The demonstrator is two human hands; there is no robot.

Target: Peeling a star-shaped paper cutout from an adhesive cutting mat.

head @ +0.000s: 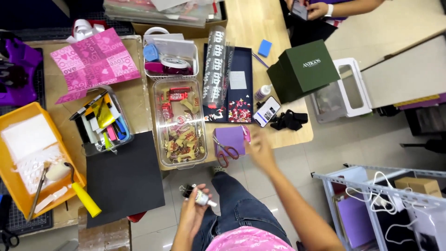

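Note:
My left hand (195, 204) is low over my lap, shut on a small glue bottle (203, 198) with a white cap. My right hand (259, 149) reaches out, blurred, over the table's near edge beside a purple paper pad (231, 138) with a pink strip at its corner. Red-handled scissors (225, 152) lie on that pad. Whether the right hand holds anything is unclear.
A clear bin of wrapped candies (180, 123), a dark tray with confetti hearts (239, 110), a phone (266, 111), a green box (307, 69), black paper (123, 179), a yellow tray (18, 186) and pink patterned paper (95, 60) crowd the table. Another person's hands (318, 9) are at the far side. A wire cart (385, 204) stands at right.

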